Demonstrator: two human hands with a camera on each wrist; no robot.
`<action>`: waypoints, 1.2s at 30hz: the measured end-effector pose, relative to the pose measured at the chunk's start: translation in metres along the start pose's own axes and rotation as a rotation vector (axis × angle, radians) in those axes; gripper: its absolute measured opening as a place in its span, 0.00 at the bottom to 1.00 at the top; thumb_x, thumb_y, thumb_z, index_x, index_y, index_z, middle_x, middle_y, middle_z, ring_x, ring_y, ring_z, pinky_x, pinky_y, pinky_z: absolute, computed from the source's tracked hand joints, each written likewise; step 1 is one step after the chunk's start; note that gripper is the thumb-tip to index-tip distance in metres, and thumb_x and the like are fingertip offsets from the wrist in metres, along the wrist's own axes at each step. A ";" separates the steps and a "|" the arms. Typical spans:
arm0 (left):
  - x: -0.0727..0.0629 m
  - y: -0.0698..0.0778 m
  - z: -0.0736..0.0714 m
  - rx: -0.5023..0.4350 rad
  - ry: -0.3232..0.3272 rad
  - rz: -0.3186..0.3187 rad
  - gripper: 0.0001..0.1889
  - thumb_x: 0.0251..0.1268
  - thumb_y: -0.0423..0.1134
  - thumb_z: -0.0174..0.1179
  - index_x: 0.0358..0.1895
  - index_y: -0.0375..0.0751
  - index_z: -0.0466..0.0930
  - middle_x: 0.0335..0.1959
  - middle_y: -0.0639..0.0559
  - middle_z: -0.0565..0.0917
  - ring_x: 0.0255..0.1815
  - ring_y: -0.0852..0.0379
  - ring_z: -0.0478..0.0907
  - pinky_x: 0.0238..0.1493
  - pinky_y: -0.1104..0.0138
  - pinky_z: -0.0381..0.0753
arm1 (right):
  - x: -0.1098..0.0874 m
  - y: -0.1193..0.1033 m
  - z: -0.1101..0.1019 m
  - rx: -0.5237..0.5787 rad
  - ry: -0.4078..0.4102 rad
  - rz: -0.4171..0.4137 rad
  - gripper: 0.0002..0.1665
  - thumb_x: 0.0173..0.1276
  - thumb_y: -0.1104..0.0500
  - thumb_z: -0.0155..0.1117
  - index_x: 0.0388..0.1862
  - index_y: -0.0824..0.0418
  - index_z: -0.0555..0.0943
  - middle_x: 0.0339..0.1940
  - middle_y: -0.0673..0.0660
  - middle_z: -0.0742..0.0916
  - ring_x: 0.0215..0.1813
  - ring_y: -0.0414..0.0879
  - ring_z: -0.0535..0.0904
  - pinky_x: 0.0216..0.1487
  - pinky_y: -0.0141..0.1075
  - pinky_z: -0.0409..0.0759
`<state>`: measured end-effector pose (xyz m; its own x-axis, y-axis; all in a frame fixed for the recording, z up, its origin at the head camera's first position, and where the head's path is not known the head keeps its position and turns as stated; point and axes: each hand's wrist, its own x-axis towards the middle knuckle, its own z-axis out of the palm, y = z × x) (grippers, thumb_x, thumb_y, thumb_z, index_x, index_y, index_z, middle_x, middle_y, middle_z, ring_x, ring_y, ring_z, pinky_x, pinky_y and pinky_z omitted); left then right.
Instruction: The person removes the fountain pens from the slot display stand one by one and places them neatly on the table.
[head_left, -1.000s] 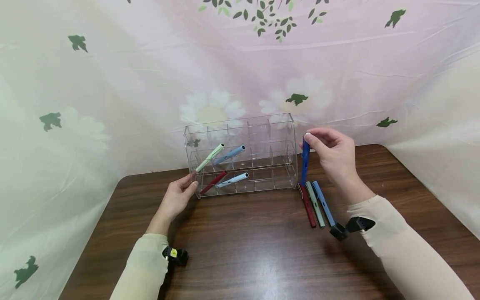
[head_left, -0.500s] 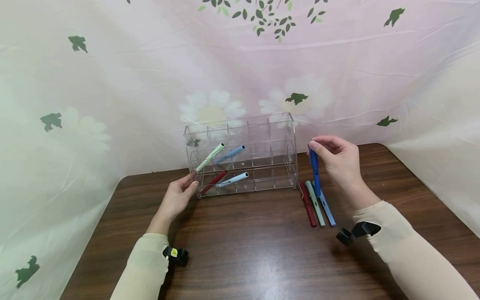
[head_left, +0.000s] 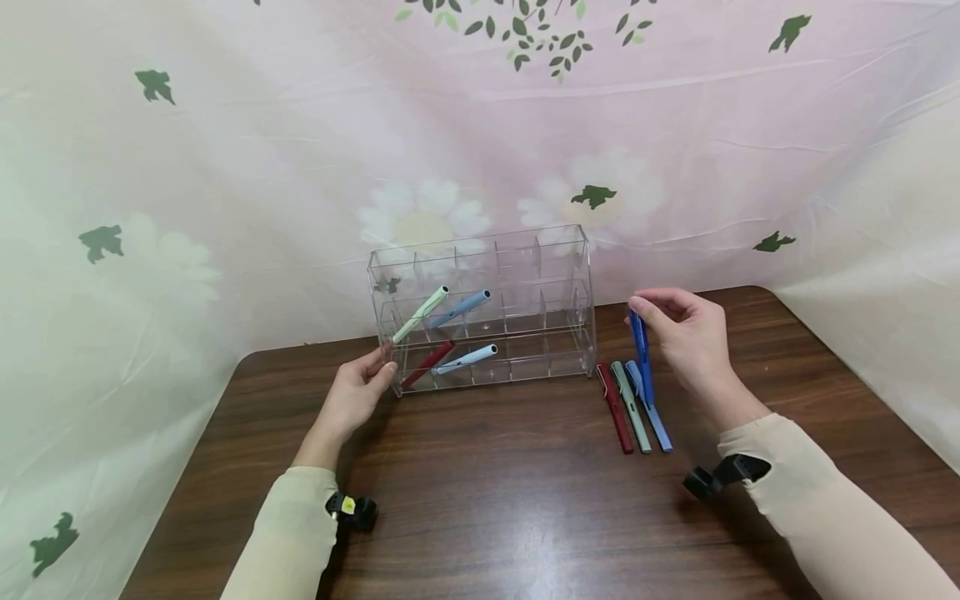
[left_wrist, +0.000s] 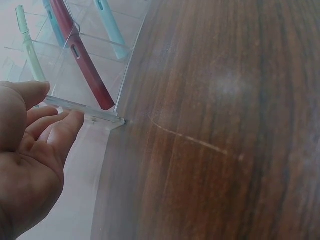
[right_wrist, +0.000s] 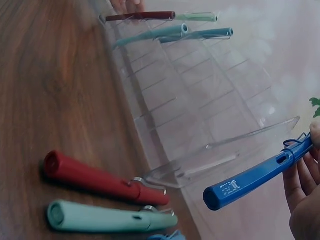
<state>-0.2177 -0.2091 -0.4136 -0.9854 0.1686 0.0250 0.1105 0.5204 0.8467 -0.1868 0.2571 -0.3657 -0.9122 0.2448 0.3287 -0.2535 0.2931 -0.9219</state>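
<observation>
My left hand point(head_left: 352, 396) grips the left end wall of a clear acrylic pen holder point(head_left: 551, 367), thumb on one side and fingers on the other. Four-sided compartments hold a pale green pen point(head_left: 422, 315) and a blue-grey pen point(head_left: 461, 309) higher up, a dark red pen point(head_left: 427, 364) and a light blue pen point(head_left: 467, 359) lower down, all leaning. Right of the holder, my right hand point(head_left: 686, 337) pinches a dark blue pen point(head_left: 642, 354) by its upper end. Its lower end hangs over a row of pens: red point(head_left: 617, 412), sage green point(head_left: 632, 408) and blue point(head_left: 658, 425).
The brown wooden table point(head_left: 480, 492) has a rounded back right corner. A patterned cloth point(head_left: 300, 167) hangs behind the holder and along both sides. Black wrist cameras sit on both sleeves, the right camera point(head_left: 701, 482) close to the row of pens.
My right hand has moved right and down with the dark blue pen, away from the holder's right end and over the blue pen in the row. The left hand and holder stay put.
</observation>
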 end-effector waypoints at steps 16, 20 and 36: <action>0.000 0.001 0.000 -0.005 0.000 0.006 0.28 0.87 0.37 0.54 0.82 0.30 0.65 0.76 0.32 0.76 0.74 0.36 0.79 0.75 0.45 0.80 | -0.010 0.025 -0.016 -0.097 0.013 0.059 0.21 0.78 0.52 0.72 0.55 0.69 0.88 0.30 0.31 0.91 0.35 0.28 0.89 0.38 0.21 0.88; -0.001 0.001 0.000 -0.009 0.001 0.005 0.28 0.87 0.37 0.54 0.82 0.30 0.65 0.76 0.32 0.77 0.73 0.36 0.80 0.74 0.44 0.80 | -0.012 0.031 -0.020 -0.120 0.006 0.063 0.23 0.78 0.51 0.72 0.56 0.71 0.87 0.30 0.30 0.90 0.35 0.27 0.89 0.38 0.20 0.87; -0.001 0.001 0.000 -0.010 -0.002 0.003 0.28 0.88 0.38 0.54 0.82 0.31 0.65 0.75 0.31 0.77 0.73 0.36 0.80 0.75 0.44 0.79 | -0.019 0.050 -0.029 -0.288 -0.039 0.179 0.27 0.79 0.44 0.69 0.57 0.67 0.89 0.33 0.30 0.88 0.36 0.27 0.83 0.34 0.23 0.84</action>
<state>-0.2167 -0.2087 -0.4126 -0.9848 0.1718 0.0270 0.1126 0.5116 0.8518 -0.1724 0.2938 -0.4120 -0.9471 0.2817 0.1539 0.0076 0.4989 -0.8666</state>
